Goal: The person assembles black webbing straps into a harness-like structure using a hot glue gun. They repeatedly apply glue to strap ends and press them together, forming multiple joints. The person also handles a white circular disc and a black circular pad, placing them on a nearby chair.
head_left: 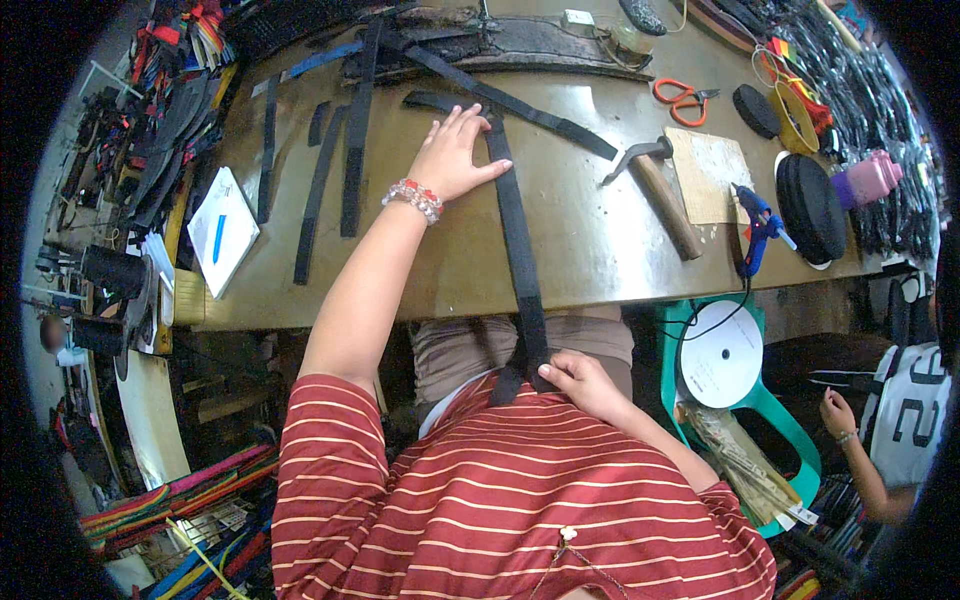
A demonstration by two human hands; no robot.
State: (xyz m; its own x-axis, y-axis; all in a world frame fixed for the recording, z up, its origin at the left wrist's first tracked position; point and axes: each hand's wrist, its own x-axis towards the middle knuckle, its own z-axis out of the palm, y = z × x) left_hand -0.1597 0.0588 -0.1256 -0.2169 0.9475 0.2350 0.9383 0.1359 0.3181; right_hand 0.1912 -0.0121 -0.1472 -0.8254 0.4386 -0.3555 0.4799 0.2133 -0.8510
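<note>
From here, the black strap (517,230) runs from twelve o'clock on the table (450,275) down to six at the lap, pinched there by the right hand (585,382); the left hand (458,150) is spread, thumb beside the strap. Looks like straightening; next seems to call for steady, even tension.

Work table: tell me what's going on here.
A person in a red striped shirt has a long black strap running over the near edge of the table. The left grip touches its far stretch; the right grip holds its near part by the lap. More black straps, a claw hammer and a glue gun lie around.
</note>
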